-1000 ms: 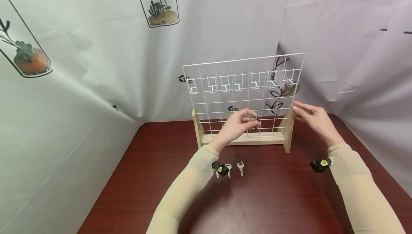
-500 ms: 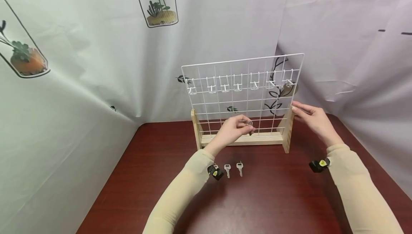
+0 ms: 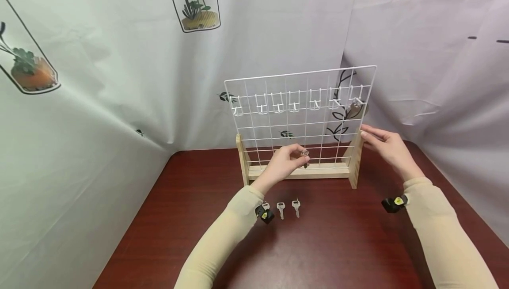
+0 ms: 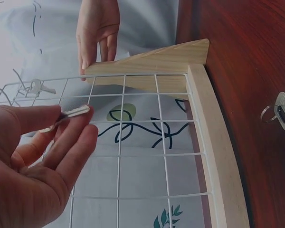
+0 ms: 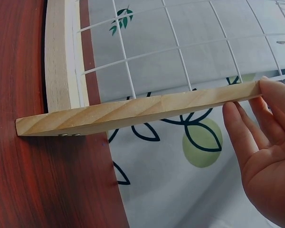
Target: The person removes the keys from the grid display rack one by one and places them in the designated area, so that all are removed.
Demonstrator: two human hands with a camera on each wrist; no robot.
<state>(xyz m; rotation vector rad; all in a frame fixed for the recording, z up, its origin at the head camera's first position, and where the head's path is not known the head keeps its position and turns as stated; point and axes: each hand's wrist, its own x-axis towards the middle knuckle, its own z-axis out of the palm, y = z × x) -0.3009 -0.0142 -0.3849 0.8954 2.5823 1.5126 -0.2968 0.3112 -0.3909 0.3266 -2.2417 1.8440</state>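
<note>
My left hand (image 3: 283,164) pinches a small metal key (image 4: 76,112) between thumb and fingertips, in front of the lower part of a white wire grid rack (image 3: 286,75). The key's shaft sticks out past the fingertips in the left wrist view. At the right end of the rack, my right hand (image 3: 389,148) holds the upper tip of the wooden side support (image 5: 147,107), thumb on one face and fingers on the other. Several white hooks (image 3: 315,104) line the upper grid. One key (image 4: 36,87) hangs by a hook in the left wrist view.
Three keys lie in a row on the dark red table (image 3: 338,245): one key (image 3: 296,207) at the right, a middle key (image 3: 281,210), and a third partly behind the left wrist camera (image 3: 264,214). A printed white curtain (image 3: 278,24) stands close behind the rack.
My left hand has moved left and slightly down with the key, away from the middle of the grid. The right hand stays at the wooden support.
</note>
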